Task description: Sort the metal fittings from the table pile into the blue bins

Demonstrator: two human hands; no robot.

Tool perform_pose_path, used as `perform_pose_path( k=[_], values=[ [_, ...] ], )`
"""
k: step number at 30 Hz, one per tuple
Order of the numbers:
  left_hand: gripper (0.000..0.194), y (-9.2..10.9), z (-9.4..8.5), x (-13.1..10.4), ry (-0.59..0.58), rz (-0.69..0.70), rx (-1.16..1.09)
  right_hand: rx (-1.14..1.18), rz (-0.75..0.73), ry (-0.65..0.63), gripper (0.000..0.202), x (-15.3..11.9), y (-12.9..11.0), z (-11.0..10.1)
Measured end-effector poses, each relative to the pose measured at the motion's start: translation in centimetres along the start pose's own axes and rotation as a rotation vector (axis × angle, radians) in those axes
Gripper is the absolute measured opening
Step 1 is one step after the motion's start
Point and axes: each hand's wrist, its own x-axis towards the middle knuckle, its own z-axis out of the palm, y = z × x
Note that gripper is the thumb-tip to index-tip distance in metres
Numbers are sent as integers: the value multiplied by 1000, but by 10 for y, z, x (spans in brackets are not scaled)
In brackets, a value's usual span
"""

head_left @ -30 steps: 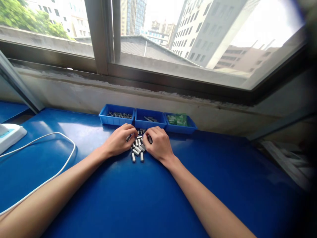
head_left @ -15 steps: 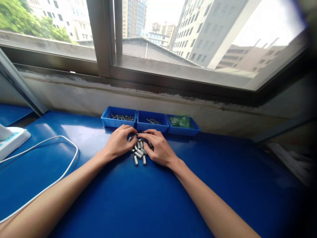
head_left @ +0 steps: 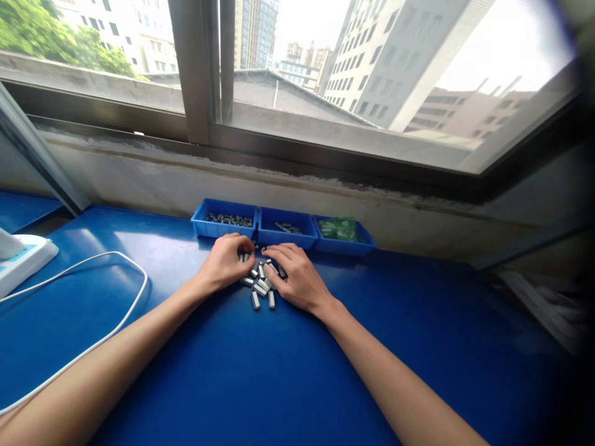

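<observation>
Landmark: middle tray [head_left: 304, 238], centre one of three blue trays in a row against the wall below the window
Small metal cylinders [head_left: 261, 286]: loose pile on the blue table [head_left: 260, 371], just in front of the middle tray, between both hands
Left hand [head_left: 226, 263]: in front of the middle tray's left corner, palm down, fingers curled over the pile's left edge; whether a piece is pinched cannot be told
Right hand [head_left: 297, 279]: in front of the middle tray, fingers bent and resting on the pile's right side; a held piece cannot be confirmed
Left tray [head_left: 204, 226]: touching the middle tray's left wall, holds small dark metal parts
Right tray [head_left: 362, 246]: touching the middle tray's right wall, holds green pieces
White cable [head_left: 116, 325]: well left of the middle tray, looping across the table
Risk, rolling: cylinders are round and loose; a finger sweep likely scatters them away from the middle tray
Risk, mixing: pile lies close to the trays; a flicked piece may land in the wrong one
Risk, grip: small smooth parts probably slip from the fingertips
</observation>
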Motion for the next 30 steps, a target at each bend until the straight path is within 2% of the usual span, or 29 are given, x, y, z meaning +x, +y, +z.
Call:
perform_pose_path(
  k=[5,9,12,16,21,26,28,30],
  values=[
    [10,1,1,0,-32,13,-25,5,-5,5,27,0,1,0],
    [18,2,-1,0,-4,-110,-172,14,-23,20,26,0,2,1],
    [26,0,-6,0,30,-243,-440,12,-21,34,25,0,3,2],
    [40,-4,-13,1,62,-341,-835,13,-19,43,24,0,3,2],
    [38,-6,-17,4,150,-456,-1142,7,-19,41,23,0,3,2],
    [36,-3,-16,6,133,-484,-1222,5,-10,28,24,0,4,3],
    [35,-4,-16,6,195,-471,-1201,7,-6,24,24,0,3,3],
    [34,-6,-15,7,318,-433,-1128,8,-6,26,23,0,3,3]
  ],
)
